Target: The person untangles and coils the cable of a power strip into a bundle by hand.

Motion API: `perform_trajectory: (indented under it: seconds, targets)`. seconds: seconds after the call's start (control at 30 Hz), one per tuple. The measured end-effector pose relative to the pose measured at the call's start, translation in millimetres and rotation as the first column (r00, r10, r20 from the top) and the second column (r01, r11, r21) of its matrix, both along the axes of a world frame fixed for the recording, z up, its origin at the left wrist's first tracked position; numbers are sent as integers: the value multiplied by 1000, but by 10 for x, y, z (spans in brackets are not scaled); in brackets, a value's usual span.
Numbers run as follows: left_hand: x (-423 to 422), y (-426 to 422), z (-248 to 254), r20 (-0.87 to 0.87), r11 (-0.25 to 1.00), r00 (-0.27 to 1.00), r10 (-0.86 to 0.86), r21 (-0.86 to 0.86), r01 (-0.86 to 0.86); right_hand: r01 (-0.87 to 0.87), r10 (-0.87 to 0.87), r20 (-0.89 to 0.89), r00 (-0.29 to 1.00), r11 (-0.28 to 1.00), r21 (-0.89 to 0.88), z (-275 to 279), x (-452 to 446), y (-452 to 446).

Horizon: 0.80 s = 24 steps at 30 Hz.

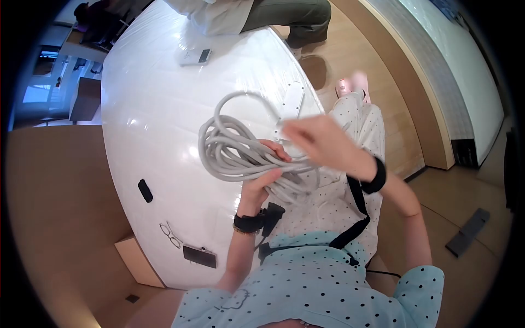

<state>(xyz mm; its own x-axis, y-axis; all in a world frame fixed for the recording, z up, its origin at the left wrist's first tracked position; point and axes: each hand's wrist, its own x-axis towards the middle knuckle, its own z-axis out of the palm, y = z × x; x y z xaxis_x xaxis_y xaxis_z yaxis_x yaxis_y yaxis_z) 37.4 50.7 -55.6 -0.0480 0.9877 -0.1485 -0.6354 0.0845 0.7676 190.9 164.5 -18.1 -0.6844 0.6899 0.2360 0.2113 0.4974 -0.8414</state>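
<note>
Nearest, at the bottom of the frame, was a dotted pale-blue shirt (311, 284). Just above, in the middle, the left hand (260, 185) was curled around a coiled grey cable (221, 167), thumb and fingers closed about its gathered strands. The right hand (322, 143), blurred, was raised right of centre with fingers bent; whether it gripped the strand arching toward it, I could not tell. The coil's long axis sloped from big loops left of centre toward the lower right; the left hand was nearer those loops, the right hand over the other end. On the white bed (158, 153) lay a phone (199, 256) and glasses (170, 235) at lower left, a white strip (292, 101) above centre, and at the top sat another person (287, 16)
</note>
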Motion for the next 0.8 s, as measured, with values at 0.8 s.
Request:
perform_trajectory:
  seconds: [0.8]
  targets:
    - [-41, -139, -22, -47, 976, 993, 108, -187, -115, -147, 58, 277, 959, 938, 315, -27, -147, -365]
